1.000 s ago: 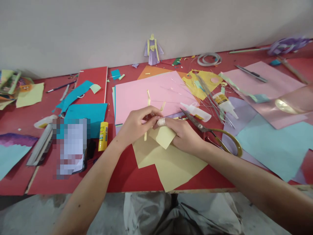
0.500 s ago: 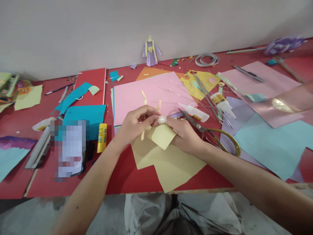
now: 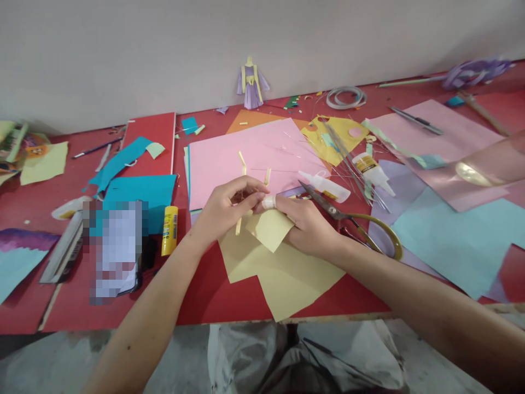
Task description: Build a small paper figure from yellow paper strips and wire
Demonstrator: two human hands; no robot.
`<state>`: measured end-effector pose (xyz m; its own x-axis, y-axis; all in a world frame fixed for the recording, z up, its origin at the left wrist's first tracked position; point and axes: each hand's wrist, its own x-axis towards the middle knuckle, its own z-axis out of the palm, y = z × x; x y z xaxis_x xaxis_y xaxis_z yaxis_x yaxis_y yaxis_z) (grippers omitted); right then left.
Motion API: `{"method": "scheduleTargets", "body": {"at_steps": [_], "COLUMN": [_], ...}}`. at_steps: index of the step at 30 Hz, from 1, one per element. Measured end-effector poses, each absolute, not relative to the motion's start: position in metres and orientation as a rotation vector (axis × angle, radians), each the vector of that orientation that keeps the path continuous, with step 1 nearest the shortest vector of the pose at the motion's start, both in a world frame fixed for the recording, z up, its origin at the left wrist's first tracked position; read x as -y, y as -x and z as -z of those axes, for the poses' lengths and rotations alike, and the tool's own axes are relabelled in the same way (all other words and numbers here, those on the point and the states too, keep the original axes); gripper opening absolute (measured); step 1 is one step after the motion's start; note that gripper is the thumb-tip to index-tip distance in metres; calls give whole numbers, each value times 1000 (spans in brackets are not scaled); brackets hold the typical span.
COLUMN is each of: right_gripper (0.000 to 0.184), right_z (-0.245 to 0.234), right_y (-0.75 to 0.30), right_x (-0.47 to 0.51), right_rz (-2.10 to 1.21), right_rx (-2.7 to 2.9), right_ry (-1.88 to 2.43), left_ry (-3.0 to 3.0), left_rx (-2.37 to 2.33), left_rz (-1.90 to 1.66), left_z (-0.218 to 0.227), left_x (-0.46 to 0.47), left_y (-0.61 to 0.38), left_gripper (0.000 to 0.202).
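Observation:
My left hand [image 3: 223,210] and my right hand [image 3: 305,224] meet above the red table [image 3: 205,298], fingertips pinched together. Between them is a thin pale-yellow paper strip [image 3: 238,225] that hangs down from the left fingers. A small pale-yellow paper piece [image 3: 268,230] is held under the right hand's fingers. The right index finger wears a white bandage. Beneath both hands lies a larger pale-yellow sheet [image 3: 283,276]. A pink sheet [image 3: 246,156] with two short yellow strips on it lies just beyond the hands.
Scissors [image 3: 353,221] lie right of my right hand, with two glue bottles [image 3: 326,186] and thin wires behind. A yellow glue stick [image 3: 169,230] and blue paper [image 3: 139,191] sit left. A purple paper doll [image 3: 250,85] stands by the wall. Coloured sheets cover the right side.
Both hands stay pinched on the strip with only slight finger movement. The view has shifted a little, nothing else has moved.

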<state>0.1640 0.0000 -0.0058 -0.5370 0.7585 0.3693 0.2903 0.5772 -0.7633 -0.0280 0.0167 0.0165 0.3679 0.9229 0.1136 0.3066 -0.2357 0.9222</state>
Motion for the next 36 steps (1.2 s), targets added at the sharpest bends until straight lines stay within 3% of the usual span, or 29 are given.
{"method": "scheduleTargets", "body": {"at_steps": [13, 36], "right_gripper": [55, 59], "right_z": [3, 3], "right_y": [-165, -165], "right_x": [-1, -1], "right_rz": [-866, -868], "right_rx": [2207, 2222], "right_ry": [910, 920], "left_ry": [-1827, -1764], "left_rx": [-1094, -1082], "left_rz": [-730, -827], "left_z": [-21, -19], "left_x": [-17, -16], "left_y": [28, 26], "left_gripper": [17, 18]}}
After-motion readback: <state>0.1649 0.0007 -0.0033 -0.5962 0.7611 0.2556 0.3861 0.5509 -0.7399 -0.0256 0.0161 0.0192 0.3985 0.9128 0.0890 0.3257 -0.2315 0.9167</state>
